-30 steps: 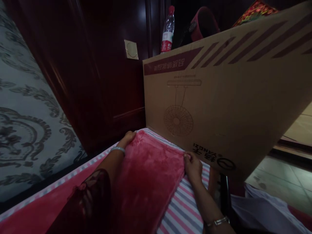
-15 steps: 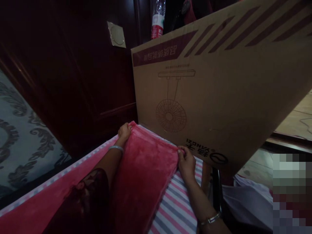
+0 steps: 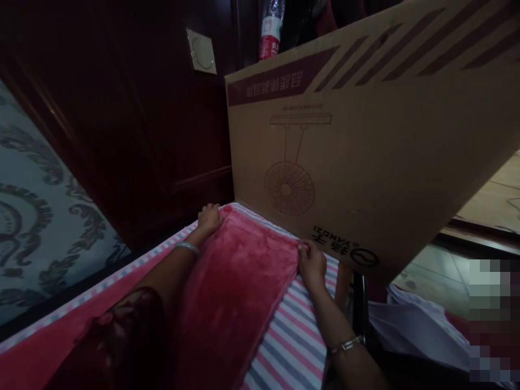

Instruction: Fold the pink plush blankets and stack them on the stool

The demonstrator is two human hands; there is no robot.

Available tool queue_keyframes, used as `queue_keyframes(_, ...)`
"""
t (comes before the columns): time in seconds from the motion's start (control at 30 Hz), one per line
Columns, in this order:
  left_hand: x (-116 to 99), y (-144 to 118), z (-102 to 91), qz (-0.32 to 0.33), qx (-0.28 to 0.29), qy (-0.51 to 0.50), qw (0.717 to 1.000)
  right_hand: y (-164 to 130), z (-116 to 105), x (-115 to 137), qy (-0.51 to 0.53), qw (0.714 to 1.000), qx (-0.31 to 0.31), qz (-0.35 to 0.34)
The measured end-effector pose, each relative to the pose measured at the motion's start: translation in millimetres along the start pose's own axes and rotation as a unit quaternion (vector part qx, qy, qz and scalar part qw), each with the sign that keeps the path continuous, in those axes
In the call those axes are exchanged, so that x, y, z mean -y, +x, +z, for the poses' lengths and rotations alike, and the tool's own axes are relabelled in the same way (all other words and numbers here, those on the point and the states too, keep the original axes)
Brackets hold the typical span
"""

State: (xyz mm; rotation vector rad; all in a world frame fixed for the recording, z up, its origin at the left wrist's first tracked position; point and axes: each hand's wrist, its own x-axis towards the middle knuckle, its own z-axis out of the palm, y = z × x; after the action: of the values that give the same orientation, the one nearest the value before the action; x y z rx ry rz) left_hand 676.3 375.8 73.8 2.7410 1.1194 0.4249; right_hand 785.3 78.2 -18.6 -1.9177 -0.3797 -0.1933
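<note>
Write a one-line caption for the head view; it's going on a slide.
Left hand and right hand grip the far corners of a red blanket beside a cardboard box.

Two hands, one red blanket, one cardboard box, possibly one bottle.

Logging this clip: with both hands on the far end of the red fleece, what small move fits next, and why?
Probably smooth the red fleece flat: the left hand and right hand hold its far corners against the cardboard box, over the striped sheet.
</note>
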Motion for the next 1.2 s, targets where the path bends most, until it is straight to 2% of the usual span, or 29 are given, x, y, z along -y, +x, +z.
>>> queue_keyframes(0.13,9,-51,-1.6,0.088,0.03,0.037,0.995,0,-2,1,-0.021,1.0,0.008,0.006)
queue_keyframes(0.27,22,-92,8.1,0.1,0.088,0.081,0.988,1,-3,0,-0.036,0.999,0.022,0.015)
queue_keyframes(0.4,21,-97,9.8,0.07,0.139,0.08,0.984,2,-3,-5,-0.059,0.998,0.03,0.012)
queue_keyframes(0.53,26,-101,-11.6,0.06,0.154,0.064,0.984,3,-2,-9,-0.056,0.998,0.033,0.0)
queue_keyframes(0.63,54,-126,-41.6,0.028,0.139,0.075,0.987,3,-1,-9,-0.064,0.997,0.031,0.002)
queue_keyframes(0.77,120,-173,-88.0,-0.073,0.11,0.115,0.984,3,1,-9,-0.082,0.996,0.03,0.0)
queue_keyframes(0.87,166,-204,-113.6,-0.149,0.108,0.13,0.974,2,1,-8,-0.084,0.996,0.031,-0.008)
queue_keyframes(0.93,186,-218,-121.3,-0.173,0.116,0.127,0.97,2,0,-6,-0.086,0.996,0.033,-0.009)
queue_keyframes(1.0,197,-228,-122.2,-0.178,0.12,0.117,0.97,1,-1,-4,-0.092,0.995,0.037,-0.008)
queue_keyframes(1.2,201,-241,-112.6,-0.181,0.099,0.101,0.973,0,-5,1,-0.118,0.991,0.064,-0.011)
